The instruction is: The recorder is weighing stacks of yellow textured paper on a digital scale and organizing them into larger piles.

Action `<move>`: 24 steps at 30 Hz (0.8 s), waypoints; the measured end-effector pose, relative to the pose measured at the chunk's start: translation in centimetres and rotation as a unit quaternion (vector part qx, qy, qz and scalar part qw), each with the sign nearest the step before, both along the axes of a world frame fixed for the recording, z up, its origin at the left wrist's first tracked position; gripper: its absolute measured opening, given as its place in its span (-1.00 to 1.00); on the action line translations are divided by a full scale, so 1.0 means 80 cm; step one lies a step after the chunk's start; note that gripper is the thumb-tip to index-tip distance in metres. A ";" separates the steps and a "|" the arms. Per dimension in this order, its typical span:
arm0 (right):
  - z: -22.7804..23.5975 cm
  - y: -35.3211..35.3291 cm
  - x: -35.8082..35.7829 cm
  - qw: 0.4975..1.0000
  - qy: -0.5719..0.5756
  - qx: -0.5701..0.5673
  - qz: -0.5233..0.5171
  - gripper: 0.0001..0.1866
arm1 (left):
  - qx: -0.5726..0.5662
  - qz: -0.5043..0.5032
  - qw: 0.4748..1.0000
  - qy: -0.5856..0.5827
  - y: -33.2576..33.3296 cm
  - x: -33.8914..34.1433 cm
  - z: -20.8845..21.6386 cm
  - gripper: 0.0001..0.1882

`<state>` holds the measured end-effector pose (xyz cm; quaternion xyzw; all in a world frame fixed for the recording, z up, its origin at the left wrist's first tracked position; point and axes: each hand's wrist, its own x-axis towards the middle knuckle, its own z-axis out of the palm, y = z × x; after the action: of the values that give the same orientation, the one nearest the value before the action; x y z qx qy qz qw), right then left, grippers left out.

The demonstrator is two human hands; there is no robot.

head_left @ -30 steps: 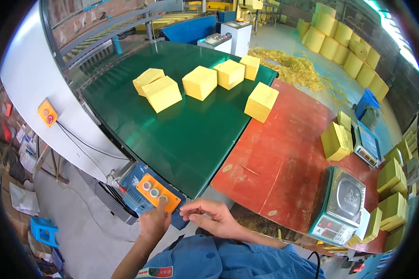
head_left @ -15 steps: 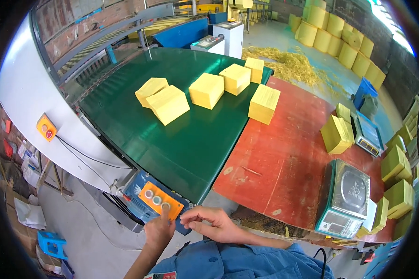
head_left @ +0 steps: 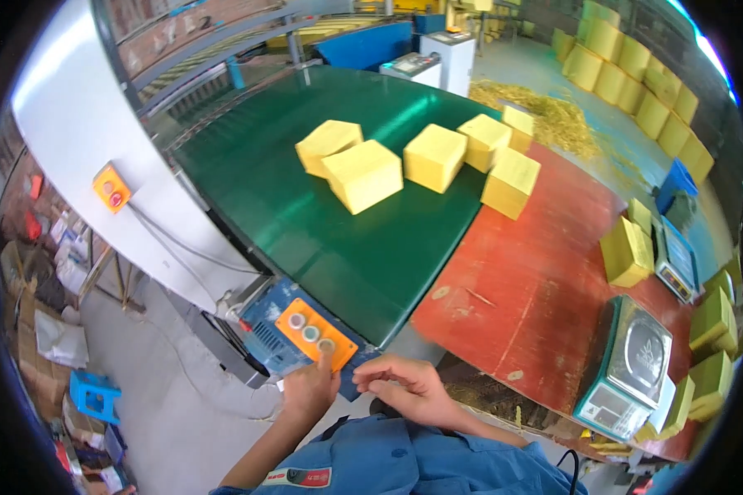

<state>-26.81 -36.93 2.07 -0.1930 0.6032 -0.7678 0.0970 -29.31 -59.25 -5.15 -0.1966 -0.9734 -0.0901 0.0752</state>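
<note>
My left hand [head_left: 310, 391] reaches to an orange control panel [head_left: 315, 335] with a column of round buttons. Its index finger rests on the nearest button while the other fingers curl in, holding nothing. Close by on the right, my right hand [head_left: 411, 391] hovers with loosely bent fingers apart, empty. Beyond them, several yellow blocks sit on a green conveyor belt [head_left: 338, 256]. Two of these, a front block [head_left: 363, 177] and a rear block [head_left: 328, 147], lie close together. Another block [head_left: 512, 183] sits where the belt meets the red table [head_left: 537, 272].
A digital scale [head_left: 627, 367] stands on the table's near right, with a second scale [head_left: 675, 260] behind it. More yellow blocks [head_left: 626, 252] flank them. Left of the belt is a white machine panel [head_left: 82, 107] with an orange stop-button box [head_left: 111, 188]. A blue stool [head_left: 95, 396] stands on the floor.
The blocks on the belt have shifted right, closing in on the block at the red table's edge. The whole view has turned slightly. My hands keep their places by the panel.
</note>
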 end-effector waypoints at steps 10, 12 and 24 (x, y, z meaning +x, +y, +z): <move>-0.033 -0.035 -0.017 0.993 0.060 0.084 -0.054 -0.76 | 0.050 -0.013 0.999 0.015 -0.003 -0.004 0.004 -0.39; -0.028 -0.040 -0.019 0.994 0.067 0.075 -0.048 -0.77 | 0.054 -0.013 0.998 0.009 -0.006 -0.005 0.005 -0.39; -0.034 -0.045 -0.024 0.996 0.028 0.072 -0.034 -0.78 | 0.051 -0.009 0.999 -0.011 -0.009 -0.001 0.006 -0.41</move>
<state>-28.72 -40.54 -0.65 -0.1867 0.6656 -0.7194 0.0673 -29.38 -60.00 -4.64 -0.2004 -0.9664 -0.1428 0.0736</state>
